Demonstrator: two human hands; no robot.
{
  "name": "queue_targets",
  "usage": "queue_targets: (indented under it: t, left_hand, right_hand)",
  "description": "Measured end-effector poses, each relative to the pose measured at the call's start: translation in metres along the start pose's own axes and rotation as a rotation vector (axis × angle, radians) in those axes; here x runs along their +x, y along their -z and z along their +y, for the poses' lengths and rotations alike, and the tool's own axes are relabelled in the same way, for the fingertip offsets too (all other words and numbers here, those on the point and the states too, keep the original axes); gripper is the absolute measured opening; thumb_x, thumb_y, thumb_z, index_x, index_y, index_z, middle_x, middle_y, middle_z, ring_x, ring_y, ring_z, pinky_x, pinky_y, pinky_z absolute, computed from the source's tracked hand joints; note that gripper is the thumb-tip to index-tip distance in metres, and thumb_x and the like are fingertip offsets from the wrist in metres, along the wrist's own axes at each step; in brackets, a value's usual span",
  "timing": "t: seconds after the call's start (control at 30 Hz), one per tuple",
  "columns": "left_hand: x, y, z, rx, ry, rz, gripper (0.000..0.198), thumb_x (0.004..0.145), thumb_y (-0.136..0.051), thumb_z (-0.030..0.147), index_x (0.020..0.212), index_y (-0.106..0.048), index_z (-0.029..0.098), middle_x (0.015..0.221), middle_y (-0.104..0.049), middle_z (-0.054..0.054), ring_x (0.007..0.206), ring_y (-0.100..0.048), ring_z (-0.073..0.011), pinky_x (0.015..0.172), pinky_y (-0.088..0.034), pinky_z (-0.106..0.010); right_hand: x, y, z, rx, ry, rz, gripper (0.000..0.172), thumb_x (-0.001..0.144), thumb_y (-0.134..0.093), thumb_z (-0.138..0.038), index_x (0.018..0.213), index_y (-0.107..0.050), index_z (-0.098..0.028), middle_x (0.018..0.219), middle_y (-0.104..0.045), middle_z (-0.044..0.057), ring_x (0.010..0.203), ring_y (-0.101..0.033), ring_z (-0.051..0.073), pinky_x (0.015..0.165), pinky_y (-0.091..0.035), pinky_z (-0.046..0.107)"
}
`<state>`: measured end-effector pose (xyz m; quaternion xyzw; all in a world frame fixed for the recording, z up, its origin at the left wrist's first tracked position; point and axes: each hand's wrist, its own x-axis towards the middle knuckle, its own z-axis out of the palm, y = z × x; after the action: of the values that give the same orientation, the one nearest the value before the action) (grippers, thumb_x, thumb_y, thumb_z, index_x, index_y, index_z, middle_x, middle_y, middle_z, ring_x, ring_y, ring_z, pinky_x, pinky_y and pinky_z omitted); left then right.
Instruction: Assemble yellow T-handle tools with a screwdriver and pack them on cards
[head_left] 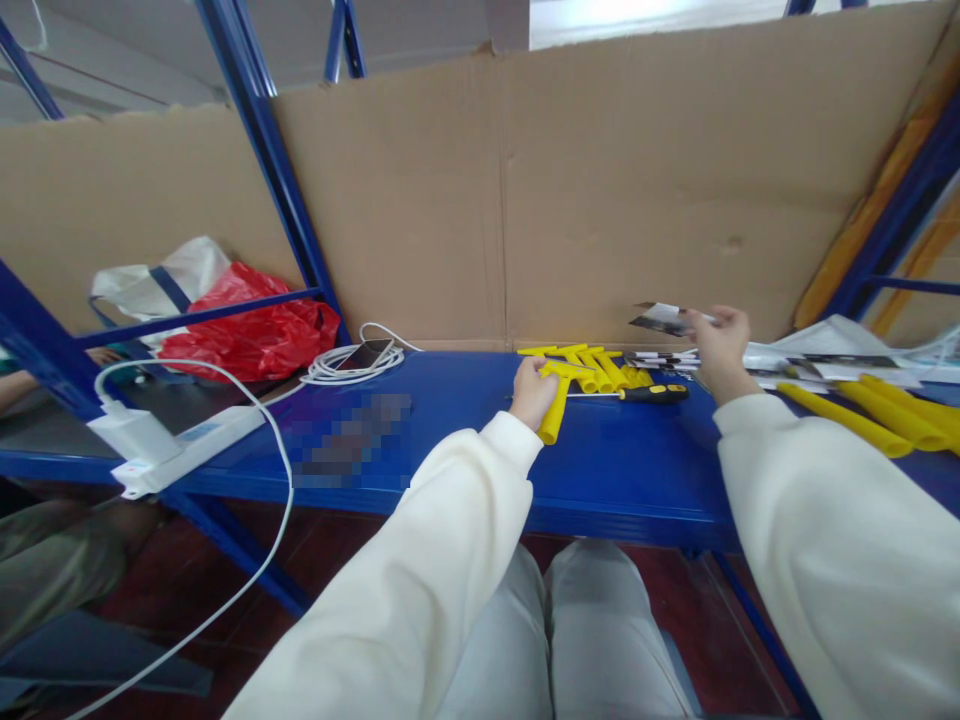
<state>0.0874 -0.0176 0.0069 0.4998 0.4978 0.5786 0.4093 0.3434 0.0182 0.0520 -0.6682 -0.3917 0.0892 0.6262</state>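
Observation:
My left hand (531, 390) is closed around a yellow T-shaped plastic handle (555, 408), just above the blue shelf. Raised to the right, my right hand (720, 345) pinches a thin black-and-white printed piece (661, 318), flat like a card. Behind the left hand, several more yellow T-shaped handles (592, 368) lie in a row. A screwdriver (654, 394) with a black and yellow grip rests in front of them, its shaft pointing left. Near the right hand is a pile of flat black-and-white printed pieces (832, 368).
Long yellow tubular parts (874, 420) lie at the right. A white power strip (199, 450) with a plugged charger and looping cable sits at the left edge. Coiled white cable (349, 365), a red plastic bag (251, 325) and a cardboard wall (600, 200) stand behind. Part of another person shows far left.

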Motion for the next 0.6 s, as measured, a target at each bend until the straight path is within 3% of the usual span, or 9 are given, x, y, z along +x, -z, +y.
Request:
queue_targets:
  t: [0.1,0.17,0.37,0.5,0.6]
  left_hand:
    - [0.009,-0.007,0.000,0.106,-0.062,0.021,0.036,0.074,-0.068,0.007,0.107,-0.065,0.023,0.121,-0.074,-0.008,0.125,-0.066,-0.0238,0.104,-0.052,-0.033]
    - [0.012,-0.012,0.003,0.210,-0.086,0.056,0.032,0.076,-0.067,0.006,0.103,-0.065,0.022,0.122,-0.074,-0.011,0.126,-0.067,-0.0254,0.107,-0.049,-0.034]
    - [0.006,-0.018,0.012,0.396,-0.104,0.061,0.025,0.078,-0.073,0.011,0.101,-0.068,0.022,0.127,-0.075,-0.017,0.131,-0.066,-0.0329,0.106,-0.049,-0.038]
    - [0.001,-0.008,0.014,0.401,-0.063,0.062,0.021,0.076,-0.079,0.015,0.094,-0.071,0.024,0.120,-0.079,-0.015,0.131,-0.066,-0.0333,0.102,-0.050,-0.036]
    - [0.002,0.000,0.012,0.510,-0.032,0.019,0.017,0.074,-0.082,0.018,0.088,-0.073,0.023,0.114,-0.081,-0.015,0.126,-0.069,-0.0338,0.097,-0.051,-0.034]
  right_hand:
    - [-0.007,-0.005,-0.007,0.452,-0.144,0.097,0.030,0.094,-0.064,-0.010,0.102,-0.040,-0.026,0.096,-0.060,-0.003,0.076,-0.067,0.009,0.075,-0.057,0.021]
    - [-0.012,-0.012,-0.009,0.575,-0.212,0.106,0.035,0.090,-0.068,-0.009,0.104,-0.041,-0.026,0.092,-0.061,-0.005,0.078,-0.070,0.011,0.072,-0.058,0.021]
    - [-0.025,-0.029,-0.003,0.725,-0.303,0.035,0.047,0.084,-0.075,-0.010,0.112,-0.043,-0.028,0.103,-0.070,-0.002,0.096,-0.077,0.015,0.063,-0.059,0.020]
    - [-0.036,-0.030,0.004,0.743,-0.303,-0.042,0.040,0.082,-0.083,-0.021,0.101,-0.048,-0.025,0.096,-0.072,-0.001,0.096,-0.077,0.018,0.061,-0.059,0.020]
    - [-0.043,-0.026,0.008,0.773,-0.313,-0.093,0.037,0.080,-0.085,-0.018,0.088,-0.049,-0.023,0.090,-0.071,0.000,0.092,-0.077,0.017,0.064,-0.060,0.020]
